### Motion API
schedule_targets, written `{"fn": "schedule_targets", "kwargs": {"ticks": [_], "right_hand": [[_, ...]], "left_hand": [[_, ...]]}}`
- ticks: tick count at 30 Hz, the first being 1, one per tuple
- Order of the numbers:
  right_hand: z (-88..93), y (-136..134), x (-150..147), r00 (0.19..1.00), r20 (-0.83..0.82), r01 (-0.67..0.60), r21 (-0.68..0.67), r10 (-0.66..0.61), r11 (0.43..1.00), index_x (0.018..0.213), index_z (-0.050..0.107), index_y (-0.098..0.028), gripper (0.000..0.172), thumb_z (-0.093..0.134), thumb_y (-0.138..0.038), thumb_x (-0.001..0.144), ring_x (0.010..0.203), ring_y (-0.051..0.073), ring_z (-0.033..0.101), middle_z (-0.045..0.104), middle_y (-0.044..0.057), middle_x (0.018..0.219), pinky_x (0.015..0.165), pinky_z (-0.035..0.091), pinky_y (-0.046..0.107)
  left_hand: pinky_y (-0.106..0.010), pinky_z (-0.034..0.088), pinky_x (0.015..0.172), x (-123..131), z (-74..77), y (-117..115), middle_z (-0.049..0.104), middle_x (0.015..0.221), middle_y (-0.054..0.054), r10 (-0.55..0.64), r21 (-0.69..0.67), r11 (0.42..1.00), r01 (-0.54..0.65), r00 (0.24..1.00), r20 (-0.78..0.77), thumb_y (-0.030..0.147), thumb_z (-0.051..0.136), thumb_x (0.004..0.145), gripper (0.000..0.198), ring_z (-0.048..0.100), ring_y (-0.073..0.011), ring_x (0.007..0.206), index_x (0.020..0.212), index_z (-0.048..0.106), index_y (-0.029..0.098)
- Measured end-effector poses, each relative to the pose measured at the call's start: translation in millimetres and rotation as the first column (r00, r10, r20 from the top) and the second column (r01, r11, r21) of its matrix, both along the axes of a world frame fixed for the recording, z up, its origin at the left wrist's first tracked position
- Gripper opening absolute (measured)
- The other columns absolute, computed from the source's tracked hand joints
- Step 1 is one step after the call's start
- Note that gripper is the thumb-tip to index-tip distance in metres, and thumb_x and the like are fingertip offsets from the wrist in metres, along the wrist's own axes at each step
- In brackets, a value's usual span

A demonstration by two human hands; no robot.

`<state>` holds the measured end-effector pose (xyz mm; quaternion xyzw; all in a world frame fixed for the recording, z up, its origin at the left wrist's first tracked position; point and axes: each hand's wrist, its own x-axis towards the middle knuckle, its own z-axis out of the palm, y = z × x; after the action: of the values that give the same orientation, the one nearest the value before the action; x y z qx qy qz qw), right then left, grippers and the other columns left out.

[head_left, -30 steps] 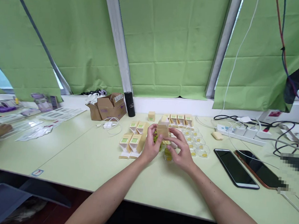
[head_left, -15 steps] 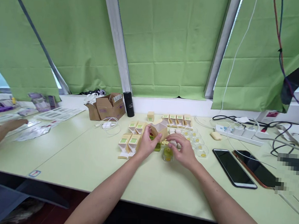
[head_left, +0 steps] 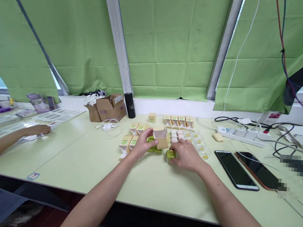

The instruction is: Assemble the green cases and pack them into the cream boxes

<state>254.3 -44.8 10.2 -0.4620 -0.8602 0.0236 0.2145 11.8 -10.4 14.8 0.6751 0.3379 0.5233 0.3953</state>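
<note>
My left hand [head_left: 145, 144] holds a small open kraft-coloured box [head_left: 162, 142] tilted above the table. My right hand [head_left: 186, 153] has its fingers around a small clear jar with a green top [head_left: 169, 155], which stands on the table just right of the box. Partly hidden behind the box are several green square pieces [head_left: 151, 149]. Open small boxes with green labels [head_left: 125, 143] sit left of my left hand. Small white and pink pieces [head_left: 174, 133] and clear cups with yellow centres [head_left: 204, 153] lie beyond my right hand.
More small boxes [head_left: 178, 122] line up at the back, near a closed one [head_left: 151, 118]. Two phones [head_left: 236, 169], a power strip [head_left: 244, 134] and cables are at right. A cardboard box [head_left: 110, 108] and black bottle [head_left: 129, 105] stand back left. Another person's hand [head_left: 38, 129] works far left.
My right hand has lowered and closed around the green-topped jar. The box in my left hand has tilted and moved slightly lower. The other person's hand has moved right.
</note>
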Motion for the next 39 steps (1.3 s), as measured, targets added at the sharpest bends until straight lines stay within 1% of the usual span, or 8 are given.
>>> {"fn": "schedule_targets", "kwargs": {"ticks": [5,10,16,24,29,34,37,39], "right_hand": [[3.7,6.0,10.3,0.997,0.026,0.072,0.074,-0.075,0.995,0.089,0.073,-0.025,0.019,0.085,-0.025,0.075,0.097,0.033,0.065,0.077,0.008,0.088,0.083,0.04,0.042],[6.0,13.3,19.2,0.976,-0.121,0.199,0.158,-0.181,0.967,0.103,0.075,-0.025,0.019,0.075,-0.03,0.084,0.101,0.034,0.062,0.08,0.009,0.102,0.084,0.039,0.044],[1.5,19.8,20.0,0.916,-0.325,0.31,0.206,-0.234,0.928,0.115,0.075,-0.024,0.028,0.07,-0.033,0.089,0.106,0.036,0.061,0.08,0.01,0.114,0.087,0.042,0.046],[-4.0,27.6,21.8,0.756,-0.614,0.357,0.095,-0.228,0.929,0.112,0.077,-0.022,0.034,0.069,-0.042,0.086,0.097,0.033,0.063,0.078,0.012,0.106,0.089,0.049,0.048],[-1.9,26.7,21.2,0.646,-0.732,0.355,0.04,-0.215,0.934,0.108,0.078,-0.02,0.041,0.072,-0.051,0.083,0.09,0.031,0.063,0.077,0.012,0.103,0.089,0.05,0.047],[-1.4,26.6,21.2,0.584,-0.779,0.363,0.002,-0.226,0.932,0.104,0.078,-0.019,0.043,0.073,-0.055,0.081,0.086,0.029,0.062,0.076,0.012,0.102,0.088,0.05,0.046],[-2.0,27.1,21.1,0.571,-0.788,0.365,-0.009,-0.231,0.931,0.102,0.079,-0.02,0.043,0.073,-0.057,0.081,0.084,0.027,0.062,0.075,0.011,0.1,0.086,0.049,0.044],[-2.2,27.0,20.6,0.567,-0.791,0.359,-0.012,-0.229,0.933,0.103,0.079,-0.02,0.044,0.073,-0.058,0.08,0.084,0.027,0.062,0.075,0.01,0.1,0.086,0.049,0.044]], "left_hand": [[-0.044,0.051,0.104,-7.6,-3.6,-1.2,0.071,0.116,-0.01,-0.01,0.051,0.999,0.016,0.994,-0.11,0.047,0.091,0.075,0.059,0.064,-0.0299,0.113,0.122,0.072,0.018],[-0.046,0.05,0.107,-7.7,-11.8,-0.4,0.07,0.119,-0.011,-0.012,0.085,0.996,0.025,0.989,-0.147,0.049,0.09,0.076,0.063,0.064,-0.0314,0.117,0.129,0.071,0.02],[-0.043,0.055,0.098,1.2,-21.0,-4.4,0.068,0.116,-0.011,0.054,0.138,0.99,-0.014,0.955,-0.29,0.043,0.093,0.074,0.06,0.066,-0.029,0.107,0.127,0.072,0.021],[-0.053,0.05,0.106,10.2,-25.2,-16.0,0.068,0.122,-0.012,0.07,0.128,0.992,-0.013,0.89,-0.45,0.029,0.09,0.075,0.062,0.063,-0.0342,0.118,0.133,0.068,0.026],[-0.055,0.046,0.113,8.1,-20.0,-21.2,0.063,0.137,-0.013,0.005,0.171,0.982,0.074,0.906,-0.423,0.03,0.089,0.078,0.072,0.059,-0.0347,0.128,0.142,0.056,0.031],[-0.053,0.045,0.116,7.5,-9.0,-26.5,0.055,0.141,-0.015,-0.065,0.313,0.936,0.162,0.952,-0.299,0.043,0.076,0.091,0.035,0.053,-0.0342,0.136,0.12,0.068,0.026],[-0.054,0.043,0.119,8.9,-5.9,-29.1,0.054,0.143,-0.014,-0.058,0.347,0.92,0.182,0.939,-0.339,0.043,0.074,0.093,0.022,0.053,-0.0354,0.138,0.099,0.079,0.023],[-0.055,0.042,0.121,10.2,-6.9,-29.8,0.055,0.148,-0.014,-0.048,0.348,0.917,0.195,0.919,-0.39,0.04,0.072,0.095,0.021,0.053,-0.0357,0.141,0.1,0.082,0.023]]}}
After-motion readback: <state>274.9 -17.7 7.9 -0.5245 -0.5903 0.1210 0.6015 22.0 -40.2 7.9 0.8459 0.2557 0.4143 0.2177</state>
